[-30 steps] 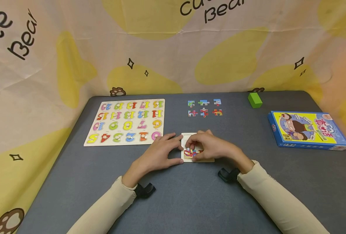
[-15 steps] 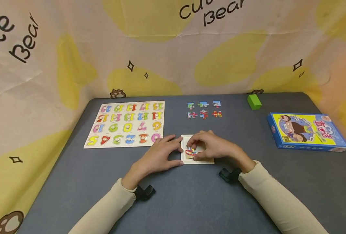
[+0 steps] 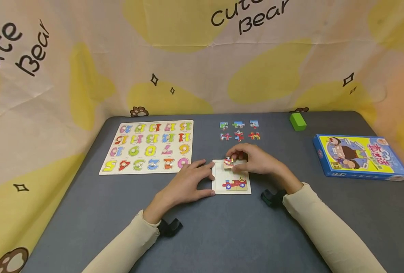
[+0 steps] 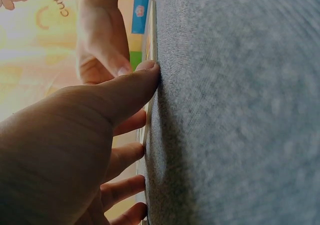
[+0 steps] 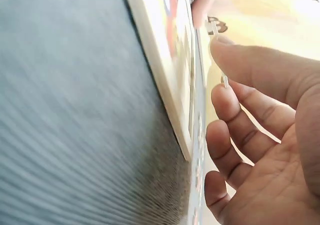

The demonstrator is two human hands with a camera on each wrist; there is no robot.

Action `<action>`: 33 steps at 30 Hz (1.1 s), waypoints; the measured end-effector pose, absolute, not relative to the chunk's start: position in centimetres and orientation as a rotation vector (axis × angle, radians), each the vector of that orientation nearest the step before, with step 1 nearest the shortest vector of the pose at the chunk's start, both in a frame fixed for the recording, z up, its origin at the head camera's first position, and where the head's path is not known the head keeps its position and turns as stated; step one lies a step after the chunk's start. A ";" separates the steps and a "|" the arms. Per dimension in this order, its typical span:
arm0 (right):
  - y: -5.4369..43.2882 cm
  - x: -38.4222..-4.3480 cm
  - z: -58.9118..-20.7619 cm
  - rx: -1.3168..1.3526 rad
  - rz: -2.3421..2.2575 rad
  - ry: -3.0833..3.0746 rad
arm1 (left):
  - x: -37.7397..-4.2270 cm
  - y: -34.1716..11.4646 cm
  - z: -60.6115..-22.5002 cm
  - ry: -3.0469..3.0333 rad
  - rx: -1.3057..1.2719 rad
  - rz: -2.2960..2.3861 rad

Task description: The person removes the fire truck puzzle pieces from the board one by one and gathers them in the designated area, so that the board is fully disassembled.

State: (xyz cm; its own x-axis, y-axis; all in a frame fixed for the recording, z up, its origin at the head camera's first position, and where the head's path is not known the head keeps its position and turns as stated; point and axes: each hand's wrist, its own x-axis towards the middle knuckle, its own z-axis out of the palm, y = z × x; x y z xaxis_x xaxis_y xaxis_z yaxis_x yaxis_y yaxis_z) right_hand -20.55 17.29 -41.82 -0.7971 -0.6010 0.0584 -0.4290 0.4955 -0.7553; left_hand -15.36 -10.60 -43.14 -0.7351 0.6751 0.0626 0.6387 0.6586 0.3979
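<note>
A small square puzzle tray [image 3: 218, 173] with a cream frame lies on the table in front of me. In its lower right, fitted pieces form part of a red vehicle [image 3: 235, 184] with blue wheels. My right hand [image 3: 258, 158] pinches a jigsaw piece [image 3: 228, 163] between thumb and fingers, tilted over the tray's far part. The right wrist view catches that jigsaw piece [image 5: 224, 80] edge-on, at the fingertips. My left hand [image 3: 189, 182] is spread with relaxed fingers, the thumb and fingertips touching the tray's left edge. Up close, the left thumb [image 4: 132, 87] rests at that edge.
Several loose jigsaw pieces [image 3: 239, 135] lie in two rows beyond the tray. Back left is a number board [image 3: 120, 170] with colourful numerals. A green block [image 3: 298, 122] stands at the back right, near a blue and yellow box [image 3: 360, 157]. A patterned cloth [image 3: 188, 60] borders the table.
My right hand has lifted the jigsaw piece from the tray's lower left and carried it toward the far side, uncovering the red vehicle. The left hand stays at the tray's edge.
</note>
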 end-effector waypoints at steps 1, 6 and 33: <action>17.3 -20.9 -41.8 -0.878 -1.181 2.536 | -15.3 -10.6 -43.1 2.779 1.103 0.613; 17.2 -22.5 -41.7 -0.834 -1.152 2.575 | -15.3 -10.6 -43.2 2.779 1.108 0.616; 16.8 -24.0 -43.1 -0.740 -1.105 2.794 | -15.4 -10.7 -43.4 2.771 1.118 0.615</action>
State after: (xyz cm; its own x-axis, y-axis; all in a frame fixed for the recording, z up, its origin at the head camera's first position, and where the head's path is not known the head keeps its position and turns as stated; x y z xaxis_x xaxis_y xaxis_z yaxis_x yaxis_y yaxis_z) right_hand -23.99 16.84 -43.15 -0.8847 -0.4483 0.1280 -0.4146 0.6310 -0.6557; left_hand -15.38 -10.70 -43.37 -0.7278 0.6827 0.0646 0.6459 0.6508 0.3990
